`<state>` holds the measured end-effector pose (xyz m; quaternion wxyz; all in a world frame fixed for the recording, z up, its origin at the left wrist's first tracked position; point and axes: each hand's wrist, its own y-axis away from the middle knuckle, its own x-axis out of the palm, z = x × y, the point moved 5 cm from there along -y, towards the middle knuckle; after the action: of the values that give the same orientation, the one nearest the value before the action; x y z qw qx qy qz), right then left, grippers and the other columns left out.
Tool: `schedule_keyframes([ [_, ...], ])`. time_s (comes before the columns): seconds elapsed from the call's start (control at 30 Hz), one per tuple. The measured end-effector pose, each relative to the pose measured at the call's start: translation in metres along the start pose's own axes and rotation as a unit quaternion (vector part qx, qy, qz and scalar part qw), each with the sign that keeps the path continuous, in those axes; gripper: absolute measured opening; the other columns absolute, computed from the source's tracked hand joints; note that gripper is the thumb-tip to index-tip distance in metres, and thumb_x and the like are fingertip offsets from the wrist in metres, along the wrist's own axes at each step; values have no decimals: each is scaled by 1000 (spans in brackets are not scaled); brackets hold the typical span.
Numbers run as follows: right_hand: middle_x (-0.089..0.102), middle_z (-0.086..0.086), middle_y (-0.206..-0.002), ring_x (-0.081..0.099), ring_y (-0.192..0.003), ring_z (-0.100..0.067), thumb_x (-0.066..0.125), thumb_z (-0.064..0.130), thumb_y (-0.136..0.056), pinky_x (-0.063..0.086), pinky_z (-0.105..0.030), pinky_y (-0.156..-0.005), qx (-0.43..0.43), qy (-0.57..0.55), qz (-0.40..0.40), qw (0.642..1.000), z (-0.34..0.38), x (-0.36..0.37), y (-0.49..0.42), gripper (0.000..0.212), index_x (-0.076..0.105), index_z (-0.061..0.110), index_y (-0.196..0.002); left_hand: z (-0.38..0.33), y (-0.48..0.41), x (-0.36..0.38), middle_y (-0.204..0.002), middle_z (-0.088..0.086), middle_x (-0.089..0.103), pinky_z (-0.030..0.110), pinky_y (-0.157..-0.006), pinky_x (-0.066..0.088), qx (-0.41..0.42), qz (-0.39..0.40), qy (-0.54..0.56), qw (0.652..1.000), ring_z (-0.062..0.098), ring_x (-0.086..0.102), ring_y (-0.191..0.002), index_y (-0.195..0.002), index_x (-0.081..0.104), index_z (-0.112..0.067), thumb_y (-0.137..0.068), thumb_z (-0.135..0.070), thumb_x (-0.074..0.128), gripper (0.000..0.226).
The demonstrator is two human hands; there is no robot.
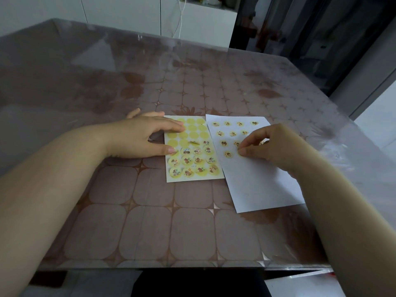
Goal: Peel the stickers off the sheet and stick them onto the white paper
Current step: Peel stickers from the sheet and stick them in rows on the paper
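Note:
The sticker sheet [194, 166] lies on the table, its upper rows bare yellow circles, its lower rows still holding picture stickers. One sticker [194, 142] on it stands half lifted. My left hand [141, 138] rests on the sheet's left edge, fingers straight, holding it flat. The white paper [263, 185] lies to the right, angled, with several round stickers stuck in rows on its upper part. My right hand [270, 144] hovers over the paper's middle, thumb and fingertips pressing a sticker [241, 154] down on it; most of that sticker is hidden.
The table [150, 221] has a brown tiled pattern under a clear glossy cover. Its near edge is close to my body. White cabinets and a hanging cable stand behind the far edge, a dark doorway at the back right.

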<state>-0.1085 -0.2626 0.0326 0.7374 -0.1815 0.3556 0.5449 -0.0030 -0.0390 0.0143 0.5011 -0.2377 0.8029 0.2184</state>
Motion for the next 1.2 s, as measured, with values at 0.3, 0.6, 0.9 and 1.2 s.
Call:
schedule_keyframes([
  [0.3, 47, 4, -77, 43, -65, -11, 79, 28, -70, 33, -23, -56, 14, 10, -24, 1000, -8, 0, -8, 30, 51, 23, -80, -1, 1, 0, -139, -34, 23, 38, -113, -10, -1, -1, 0, 1000, -3, 3, -138, -132, 33, -46, -65, -62, 41, 70],
  [0.6, 58, 7, -74, 49, -59, -7, 67, 35, -80, 38, -17, -52, -114, 65, -3, 991, 35, 0, 1, 10, 59, 28, -80, -2, 2, 0, -142, -31, 25, 39, -114, -10, -1, -10, -1, 1000, -1, 2, -139, -132, 34, -45, -83, -50, 53, 53],
  [0.9, 59, 10, -78, 52, -65, -4, 69, 28, -80, 43, -19, -61, -189, 122, 56, 973, 68, 57, -18, 10, 67, 23, -88, -8, 1, 0, -142, -25, 31, 42, -113, -12, 6, -19, 6, 1000, 2, 6, -139, -128, 40, -43, -88, -42, 46, 40],
  [1.2, 61, 8, -68, 52, -54, -2, 61, 27, -87, 41, -15, -54, -189, 37, 9, 981, 61, 48, -19, 8, 64, 27, -79, -7, -1, 1, -141, -21, 34, 42, -111, -13, -3, -45, -23, 999, 5, 7, -139, -121, 44, -45, -82, -49, 52, 40],
])
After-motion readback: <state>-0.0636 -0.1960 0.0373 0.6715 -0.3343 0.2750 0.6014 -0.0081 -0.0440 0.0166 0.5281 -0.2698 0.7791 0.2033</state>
